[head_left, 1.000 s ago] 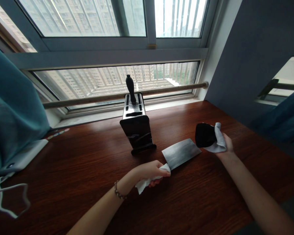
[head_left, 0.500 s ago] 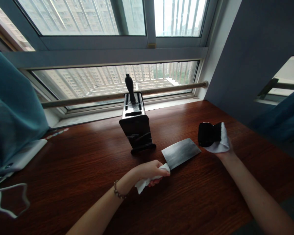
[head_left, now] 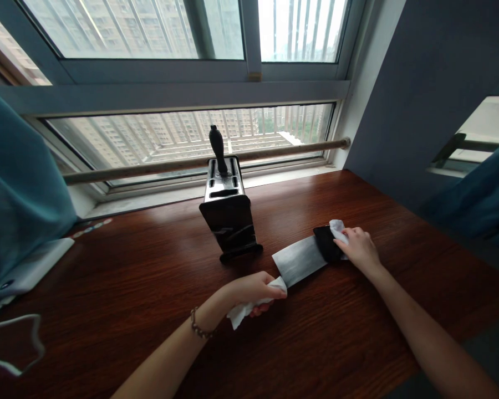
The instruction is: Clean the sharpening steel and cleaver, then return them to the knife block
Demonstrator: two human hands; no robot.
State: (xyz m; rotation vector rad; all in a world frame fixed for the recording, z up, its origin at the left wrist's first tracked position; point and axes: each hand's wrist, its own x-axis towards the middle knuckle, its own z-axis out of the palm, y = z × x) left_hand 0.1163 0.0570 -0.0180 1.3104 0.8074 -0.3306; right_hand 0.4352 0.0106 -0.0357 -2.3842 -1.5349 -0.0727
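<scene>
My left hand (head_left: 260, 292) is wrapped round the handle of a cleaver, with a white tissue (head_left: 241, 315) between palm and handle. The cleaver's broad grey blade (head_left: 299, 260) points right, just above the table. At its far end, my right hand (head_left: 360, 249) presses a black pad (head_left: 328, 243) against the blade, a white tissue (head_left: 337, 227) bunched between fingers and pad. The pad covers the blade's tip; I cannot make out whether it is cloth or sponge. Behind the cleaver stands a black knife block (head_left: 230, 224) with one dark-handled knife (head_left: 218, 149) upright in it.
The brown wooden table (head_left: 149, 266) runs up to a barred window with a rail (head_left: 158, 168) across it. At the left lie a white flat device (head_left: 33, 269) and a looped white cable (head_left: 37, 338), beside a blue curtain (head_left: 20, 166).
My right hand has moved left and turned palm down, bringing the black pad from beside the cleaver onto the blade's end. The left hand holds the cleaver almost still.
</scene>
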